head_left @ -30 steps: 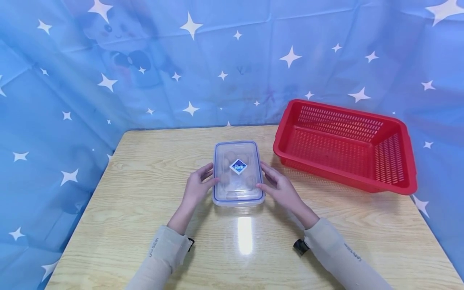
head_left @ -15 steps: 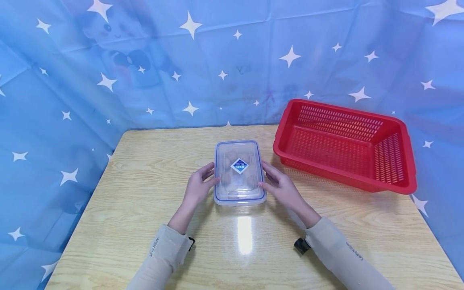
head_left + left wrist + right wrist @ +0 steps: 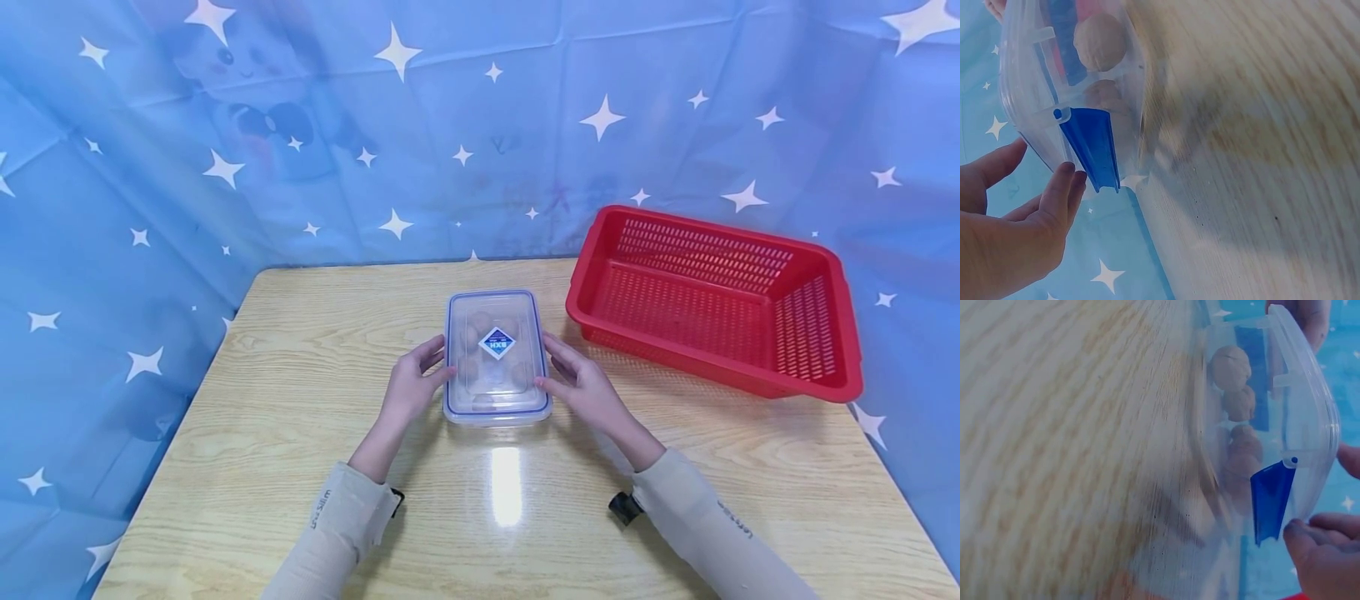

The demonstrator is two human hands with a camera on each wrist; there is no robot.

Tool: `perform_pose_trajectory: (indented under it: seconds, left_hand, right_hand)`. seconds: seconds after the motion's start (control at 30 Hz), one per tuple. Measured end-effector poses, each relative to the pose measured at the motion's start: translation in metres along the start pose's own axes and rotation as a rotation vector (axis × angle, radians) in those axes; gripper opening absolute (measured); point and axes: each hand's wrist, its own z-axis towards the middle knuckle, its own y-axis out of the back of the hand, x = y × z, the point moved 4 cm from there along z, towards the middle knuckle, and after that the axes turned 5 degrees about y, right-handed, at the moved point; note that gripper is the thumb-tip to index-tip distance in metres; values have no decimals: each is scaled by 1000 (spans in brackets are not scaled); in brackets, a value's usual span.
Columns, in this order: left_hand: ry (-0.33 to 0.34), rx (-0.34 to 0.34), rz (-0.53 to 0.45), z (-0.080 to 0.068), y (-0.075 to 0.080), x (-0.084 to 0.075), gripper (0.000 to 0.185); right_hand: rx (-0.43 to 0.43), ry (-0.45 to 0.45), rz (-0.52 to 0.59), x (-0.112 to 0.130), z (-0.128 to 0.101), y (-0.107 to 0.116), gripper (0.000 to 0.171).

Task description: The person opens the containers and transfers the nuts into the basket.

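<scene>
A clear plastic food container with a blue-rimmed lid and a diamond-shaped label sits mid-table. Through its walls show several round, wrinkled brown walnuts. My left hand holds its left side, thumb at the lid's edge and fingers along the side. On the opposite side my right hand holds it the same way. In the left wrist view a blue latch hangs down, swung away from the lid, beside the fingertips. Another blue latch hangs loose near the right fingertips.
A red perforated basket stands at the back right, its near-left corner close to my right hand. The wooden table ends at a blue star-patterned curtain behind and at both sides.
The container has shifted very slightly to the right, with both hands moving along on its sides. The basket has stayed in place.
</scene>
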Motion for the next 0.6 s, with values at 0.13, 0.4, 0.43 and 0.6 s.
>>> perform_pose_trajectory:
  seconds: [0.13, 0.4, 0.43, 0.6]
  left_hand:
    - [1, 0, 10, -1, 0, 0, 56]
    - [1, -1, 11, 0, 1, -1, 57]
    - [-1, -1, 14, -1, 1, -1, 57]
    - [4, -6, 34, -2, 2, -3, 57]
  right_hand:
    - [2, 1, 0, 0, 0, 0, 71]
    - [8, 13, 8, 2, 1, 1, 72]
    - [8, 16, 5, 3, 1, 1, 73]
    - [8, 17, -6, 6, 1, 2, 73]
